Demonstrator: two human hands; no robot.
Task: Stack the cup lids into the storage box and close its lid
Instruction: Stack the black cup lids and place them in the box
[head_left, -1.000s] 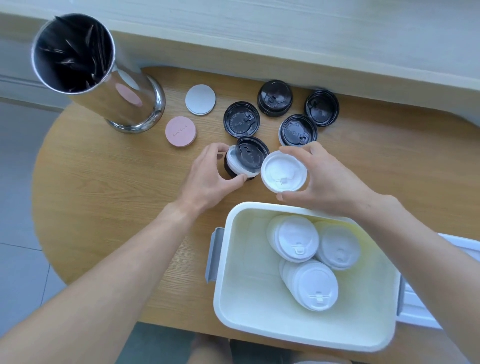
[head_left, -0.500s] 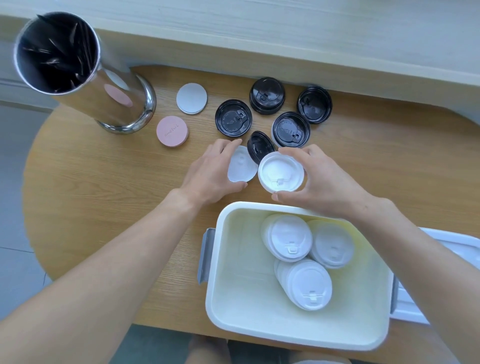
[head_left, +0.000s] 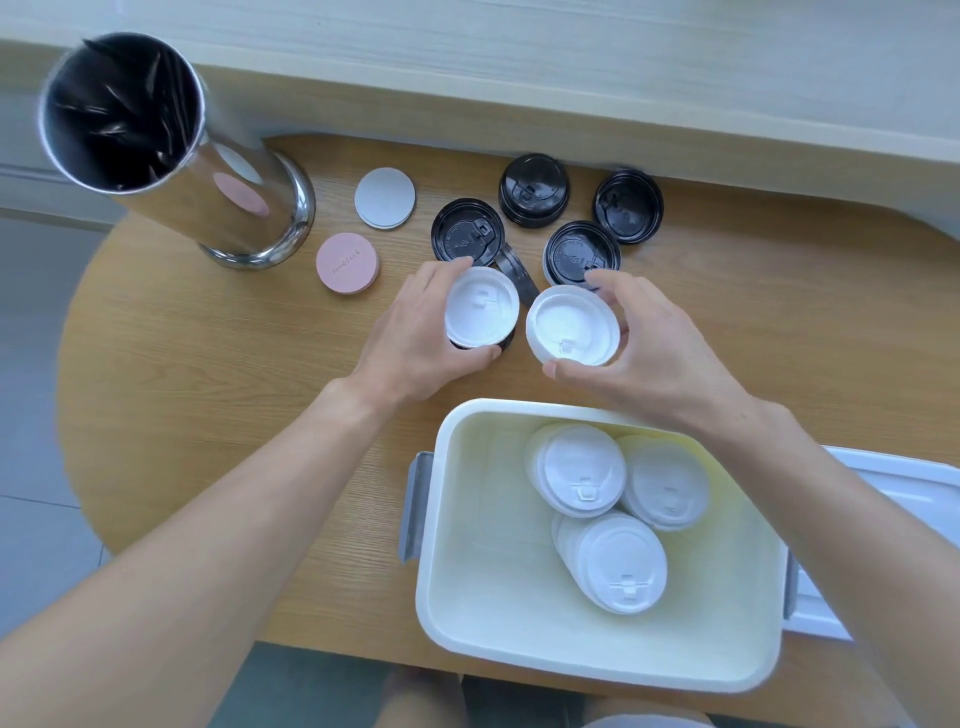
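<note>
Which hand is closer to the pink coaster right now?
Left. The left hand is just right of the pink coaster, gripping a white lid. The right hand is farther right, holding another white lid.

White cup lids (head_left: 581, 477) lie in a cream-white storage box (head_left: 498, 597) with grey latches (head_left: 414, 506); black lids (head_left: 534, 189) sit on the light wood-grain table (head_left: 208, 374); one coaster (head_left: 347, 264) is pink, another (head_left: 385, 198) pale grey; the canister (head_left: 228, 187) is mirror-silver, black inside.
</note>
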